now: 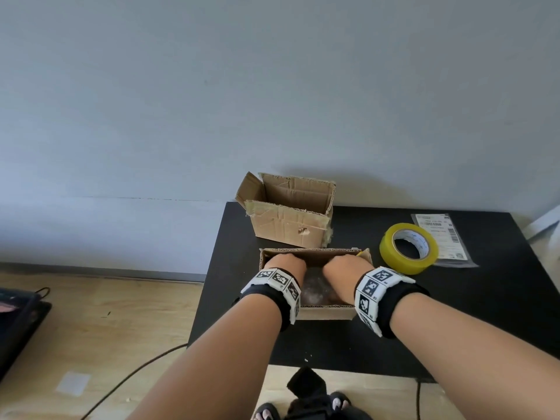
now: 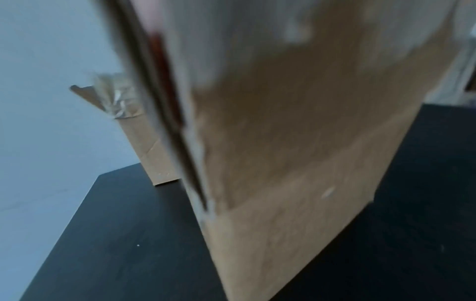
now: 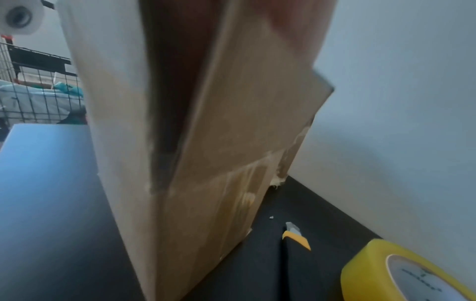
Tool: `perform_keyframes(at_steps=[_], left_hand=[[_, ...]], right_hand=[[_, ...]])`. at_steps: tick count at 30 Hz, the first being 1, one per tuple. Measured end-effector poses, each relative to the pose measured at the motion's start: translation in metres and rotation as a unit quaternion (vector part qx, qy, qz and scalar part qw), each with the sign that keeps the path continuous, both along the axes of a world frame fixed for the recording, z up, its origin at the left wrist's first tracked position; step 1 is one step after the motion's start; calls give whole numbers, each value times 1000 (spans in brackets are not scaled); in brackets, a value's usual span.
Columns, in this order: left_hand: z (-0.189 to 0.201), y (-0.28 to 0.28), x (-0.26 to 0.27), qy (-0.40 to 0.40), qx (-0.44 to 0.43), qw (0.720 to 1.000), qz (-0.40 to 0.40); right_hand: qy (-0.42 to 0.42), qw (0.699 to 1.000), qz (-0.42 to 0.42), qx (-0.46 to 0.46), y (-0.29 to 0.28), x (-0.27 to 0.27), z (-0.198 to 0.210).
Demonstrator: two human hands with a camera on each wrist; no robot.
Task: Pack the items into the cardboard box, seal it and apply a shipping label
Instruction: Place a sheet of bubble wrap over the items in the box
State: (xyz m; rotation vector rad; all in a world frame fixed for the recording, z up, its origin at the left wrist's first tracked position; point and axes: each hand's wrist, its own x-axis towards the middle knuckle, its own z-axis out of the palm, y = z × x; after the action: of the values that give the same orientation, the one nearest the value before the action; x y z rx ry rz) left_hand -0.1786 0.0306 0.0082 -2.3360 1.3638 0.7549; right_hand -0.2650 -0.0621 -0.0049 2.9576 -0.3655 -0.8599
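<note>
A small cardboard box (image 1: 327,312) stands open on the black table (image 1: 485,298) in front of me. Clear bubble wrap (image 1: 315,287) lies inside it. My left hand (image 1: 285,263) and right hand (image 1: 345,263) reach across the opening. The fingers of both curl over the top edge of the far flap (image 1: 315,256) and grip it; the fingertips are hidden behind it. Both wrist views are filled by blurred brown cardboard (image 2: 296,142) (image 3: 231,142). The yellow tape roll (image 1: 409,248) (image 3: 401,275) and the shipping label (image 1: 441,237) in its plastic sleeve lie to the right.
A second, worn cardboard box (image 1: 288,219) (image 2: 144,132) stands open behind the first, by the wall. A yellow box cutter (image 3: 296,236) lies on the table between the box and the tape. Cables cross the wooden floor (image 1: 106,328) on the left.
</note>
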Motion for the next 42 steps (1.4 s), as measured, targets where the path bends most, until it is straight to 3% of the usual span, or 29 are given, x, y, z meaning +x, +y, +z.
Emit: perform_keyframes(at_steps=[6, 10, 12, 17, 23, 28, 32, 38, 42], left_hand=[[32, 10, 6, -47, -28, 998, -7], [46, 30, 11, -153, -120, 981, 9], [48, 41, 16, -170, -172, 969, 49], [40, 60, 30, -78, -184, 961, 193], [26, 52, 26, 42, -218, 947, 233], [16, 50, 30, 69, -156, 967, 189], [0, 53, 31, 70, -184, 966, 169], [-11, 42, 26, -15, -211, 975, 74], [-17, 29, 23, -39, -224, 973, 31]], right_hand=[[-82, 992, 93, -18, 4, 1, 38], [-158, 976, 145, -22, 9, 1, 47], [-176, 972, 153, -15, 10, 0, 46], [-180, 971, 157, -14, 11, -5, 39], [-161, 981, 105, 5, 9, -7, 32], [-170, 981, 93, 13, 7, -8, 24], [-173, 982, 69, 12, 4, -8, 21], [-158, 986, 60, -8, -4, -17, 19], [-235, 971, 28, -12, -5, -23, 25]])
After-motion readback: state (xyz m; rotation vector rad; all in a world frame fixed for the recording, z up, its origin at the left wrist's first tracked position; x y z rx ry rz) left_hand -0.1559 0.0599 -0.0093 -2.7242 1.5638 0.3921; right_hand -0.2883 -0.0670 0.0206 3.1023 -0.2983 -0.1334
